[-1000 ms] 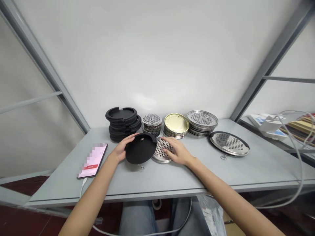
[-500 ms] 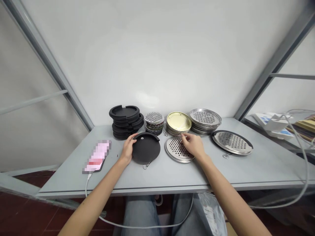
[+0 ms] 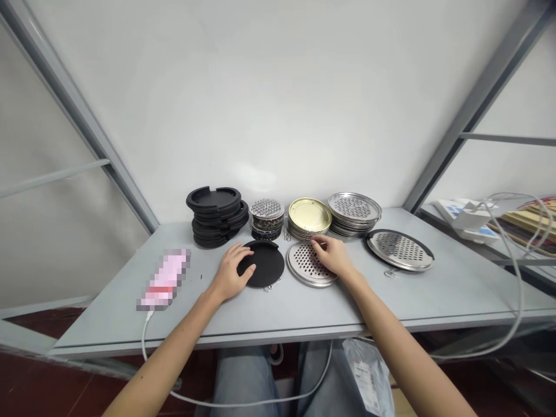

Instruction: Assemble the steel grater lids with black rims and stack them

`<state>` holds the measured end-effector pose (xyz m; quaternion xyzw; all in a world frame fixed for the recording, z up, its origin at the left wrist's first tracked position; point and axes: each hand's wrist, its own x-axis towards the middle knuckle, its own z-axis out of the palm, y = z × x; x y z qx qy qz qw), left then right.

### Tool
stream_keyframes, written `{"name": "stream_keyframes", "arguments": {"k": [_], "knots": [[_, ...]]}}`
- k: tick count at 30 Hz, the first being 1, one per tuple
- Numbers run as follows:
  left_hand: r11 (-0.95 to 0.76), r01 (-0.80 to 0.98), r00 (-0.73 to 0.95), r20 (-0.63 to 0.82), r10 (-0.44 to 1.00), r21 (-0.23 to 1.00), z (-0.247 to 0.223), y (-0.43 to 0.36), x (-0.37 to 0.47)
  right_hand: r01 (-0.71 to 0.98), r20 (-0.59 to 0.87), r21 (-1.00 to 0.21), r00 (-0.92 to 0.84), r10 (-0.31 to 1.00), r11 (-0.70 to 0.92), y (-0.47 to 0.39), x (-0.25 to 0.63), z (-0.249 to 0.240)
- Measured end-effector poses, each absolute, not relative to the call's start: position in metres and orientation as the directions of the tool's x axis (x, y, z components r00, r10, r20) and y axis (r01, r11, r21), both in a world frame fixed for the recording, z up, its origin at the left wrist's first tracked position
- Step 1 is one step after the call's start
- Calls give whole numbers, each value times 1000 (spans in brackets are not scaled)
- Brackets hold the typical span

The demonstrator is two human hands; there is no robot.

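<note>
My left hand (image 3: 232, 270) lies with fingers spread over the left part of a black round plate (image 3: 267, 266) with a raised rim at the back. A small metal clip (image 3: 273, 285) shows at the plate's front edge. To the right lies a round metal grater disc (image 3: 306, 260) with rows of holes. My right hand (image 3: 336, 256) is bent over that disc's right and far side, thumb and fingertips close together at its back rim. Whatever sits between those fingertips is too small to name. Farther right, another grater disc (image 3: 402, 250) rests in a black holder (image 3: 373, 243).
Along the wall stand a stack of black holders (image 3: 212, 200), small grater discs (image 3: 267, 208), gold lids (image 3: 309, 215) and large metal discs (image 3: 355, 207). At left a phone (image 3: 167, 278) lies on a white cable (image 3: 145, 336). Metal clips (image 3: 286, 234) lie between stacks.
My left hand has gone from gripping the black plate's left rim to lying spread over it. The plate now lies flatter on the table. My right hand keeps nearly the same pose.
</note>
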<state>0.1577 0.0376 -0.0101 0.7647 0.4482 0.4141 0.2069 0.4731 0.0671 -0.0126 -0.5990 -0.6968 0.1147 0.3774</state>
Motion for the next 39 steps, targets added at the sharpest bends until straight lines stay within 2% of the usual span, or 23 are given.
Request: {"name": "stream_keyframes", "arguments": {"k": [3, 7, 10, 14, 23, 27, 32, 39], "knots": [[-593, 631, 463, 372, 805, 499, -5, 38, 149, 784, 384, -567, -20, 923, 252, 67, 476, -13], [-594, 722, 515, 297, 804, 355, -4, 42, 141, 877, 309, -473, 72, 948, 87, 64, 477, -14], [-574, 756, 505, 279, 817, 314, -5, 41, 141, 863, 226, -504, 79, 971, 47, 63, 478, -15], [-565, 782, 502, 272, 821, 262, -4, 36, 144, 785, 211, -608, 20, 977, 116, 66, 481, -19], [-501, 852, 427, 352, 833, 152, -9, 31, 154, 415, 147, -905, 105, 984, 91, 68, 486, -17], [-494, 857, 416, 367, 832, 146, -13, 29, 157, 143, 72, -988, 74, 995, 60, 63, 484, -8], [-509, 848, 434, 357, 827, 147, -11, 24, 159, -187, -95, -978, 24, 995, -88, 58, 474, -1], [-614, 765, 534, 344, 772, 191, -2, 20, 158, -338, -215, -922, 46, 976, -187, 58, 464, 2]]}}
